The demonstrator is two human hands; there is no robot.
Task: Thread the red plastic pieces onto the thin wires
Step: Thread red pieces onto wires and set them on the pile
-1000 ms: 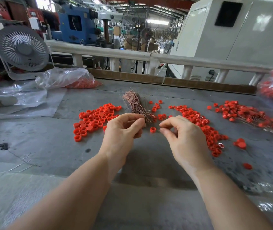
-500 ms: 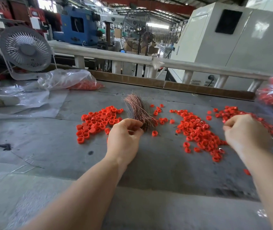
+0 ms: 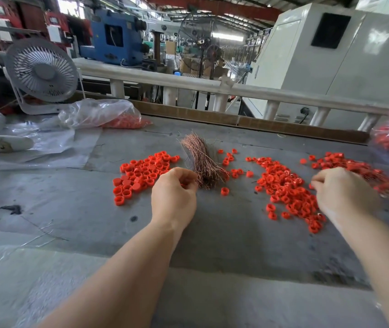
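A small white fan (image 3: pixel 42 73) stands at the far left of the grey table (image 3: pixel 70 209). Clear plastic sheets (image 3: pixel 34 147) lie flat on the table near it. A white rail (image 3: pixel 188 85) runs along behind the table. Past the rail there is a big blue machine (image 3: pixel 113 41), a tall black fan (image 3: pixel 198 43) and a large white cabinet (image 3: pixel 330 62) with a dark window

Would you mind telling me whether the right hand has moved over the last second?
Yes. The right hand has swung rightward, away from the copper wire bundle, and now sits beyond the middle pile of red pieces.
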